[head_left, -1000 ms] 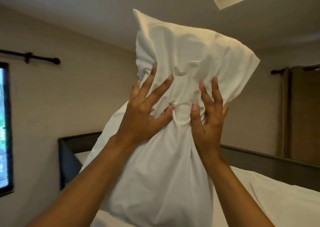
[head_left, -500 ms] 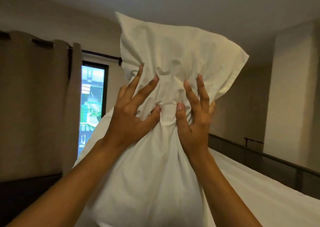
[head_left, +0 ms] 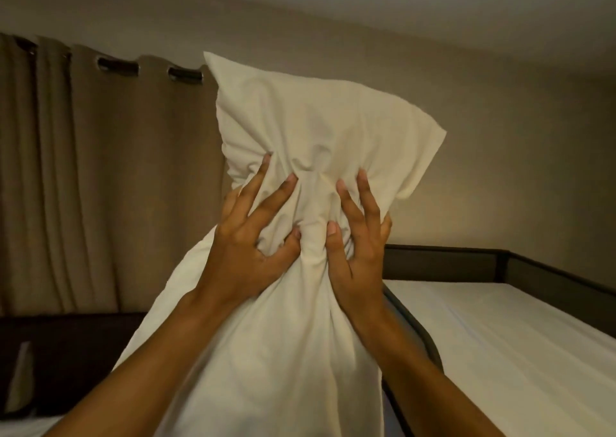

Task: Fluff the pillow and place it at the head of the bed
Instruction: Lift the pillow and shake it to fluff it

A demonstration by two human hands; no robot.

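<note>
I hold a white pillow (head_left: 310,129) upright in the air in front of me, its top corner pointing up and left. My left hand (head_left: 250,239) and my right hand (head_left: 356,249) squeeze it at its middle, side by side, fingers spread and thumbs pinching the cloth into a bunched waist. The lower half of the pillow hangs down between my forearms and runs out of the bottom of the view. A bed with a white sheet (head_left: 506,346) lies low on the right, behind the pillow.
A dark bed frame (head_left: 443,263) runs along the wall at right. Brown curtains (head_left: 100,186) on a dark rod hang at left. A dark piece of furniture (head_left: 70,353) sits low at left, with a white sheet corner below it.
The view has swung: the window has gone out of sight and closed curtains fill the left. The pillow sits lower in the view. Both hands keep the same grip on its middle.
</note>
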